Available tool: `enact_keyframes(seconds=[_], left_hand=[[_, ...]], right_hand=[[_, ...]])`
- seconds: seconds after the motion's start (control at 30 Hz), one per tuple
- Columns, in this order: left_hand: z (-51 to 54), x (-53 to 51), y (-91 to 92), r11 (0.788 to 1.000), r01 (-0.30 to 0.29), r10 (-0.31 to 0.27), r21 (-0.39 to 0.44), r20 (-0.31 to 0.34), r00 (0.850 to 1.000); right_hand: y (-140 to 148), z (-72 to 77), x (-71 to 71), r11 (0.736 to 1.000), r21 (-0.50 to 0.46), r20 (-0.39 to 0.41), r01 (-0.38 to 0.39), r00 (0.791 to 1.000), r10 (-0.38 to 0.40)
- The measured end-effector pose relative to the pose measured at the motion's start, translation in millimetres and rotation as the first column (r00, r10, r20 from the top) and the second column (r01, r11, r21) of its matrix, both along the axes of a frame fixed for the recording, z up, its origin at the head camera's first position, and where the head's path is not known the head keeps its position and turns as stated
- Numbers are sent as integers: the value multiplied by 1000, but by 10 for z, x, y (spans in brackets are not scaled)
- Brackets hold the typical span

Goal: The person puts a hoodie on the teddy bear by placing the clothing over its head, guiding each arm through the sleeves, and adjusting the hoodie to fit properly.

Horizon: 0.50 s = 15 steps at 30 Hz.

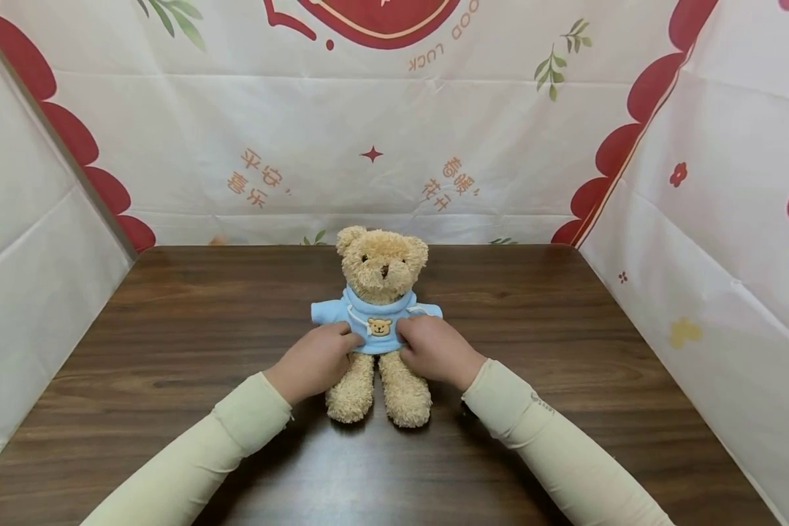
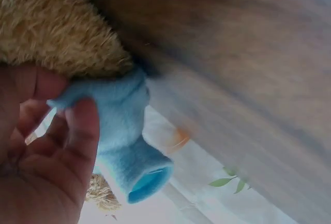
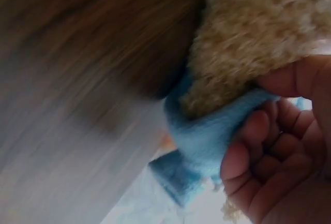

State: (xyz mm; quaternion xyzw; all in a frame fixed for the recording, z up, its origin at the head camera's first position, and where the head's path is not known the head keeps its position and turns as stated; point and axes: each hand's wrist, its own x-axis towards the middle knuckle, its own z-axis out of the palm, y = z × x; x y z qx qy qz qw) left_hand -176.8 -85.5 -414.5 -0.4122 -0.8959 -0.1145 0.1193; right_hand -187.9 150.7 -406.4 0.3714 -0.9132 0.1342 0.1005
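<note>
A tan teddy bear (image 1: 383, 272) sits upright on the table, facing me, its legs stretched toward me. It wears a light blue hoodie (image 1: 368, 307) with a small bear-face patch and white drawstrings. At the hem on one side, my left hand (image 1: 317, 361) pinches the fabric; the left wrist view shows the hoodie (image 2: 121, 110) edge between thumb and fingers. On the other side my right hand (image 1: 439, 351) pinches the hem the same way, and the right wrist view shows the hoodie (image 3: 207, 136) pulled from the fur. No paws show at the sleeve ends.
The dark wooden table (image 1: 191, 321) spreads around the bear. A white printed cloth (image 1: 368, 109) with red scallops hangs behind it, and similar cloth (image 1: 717, 241) covers the sides.
</note>
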Motion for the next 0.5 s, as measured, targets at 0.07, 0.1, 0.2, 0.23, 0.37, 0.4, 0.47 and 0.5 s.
enact_keyframes(seconds=[0.07, 0.1, 0.2, 0.23, 0.37, 0.4, 0.47, 0.5], left_hand=[[8, -2, 11, 1000, -3, 4, -24, 35, 999], [12, -3, 15, 999, -2, 4, -37, 46, 999], [27, -3, 9, 998, 6, -4, -61, 36, 999], [32, -4, 5, 998, 12, -11, -59, 26, 1000], [65, -8, -4, 1000, 14, -13, 10, -45, 999], [74, -14, 3, 999, 6, -4, 37, -69, 998], [95, -38, 32, 996, -9, 19, 84, -119, 993], [103, -52, 53, 996, -19, 33, 93, -150, 988]], right_hand=[[-26, -1, 13, 1000, -21, 9, 15, 1000, -15], [-35, -10, 17, 1000, -16, 1, 23, 1000, -23], [-36, -36, 35, 999, 16, -32, 32, 999, -32], [-29, -43, 42, 999, 27, -39, 34, 999, -33], [27, -66, 58, 998, 41, -97, 36, 995, -32], [39, -66, 57, 999, 37, -117, 33, 993, -28], [63, -66, 48, 1000, 23, -162, 14, 987, -10], [74, -66, 41, 1000, 17, -177, 3, 984, 1]])
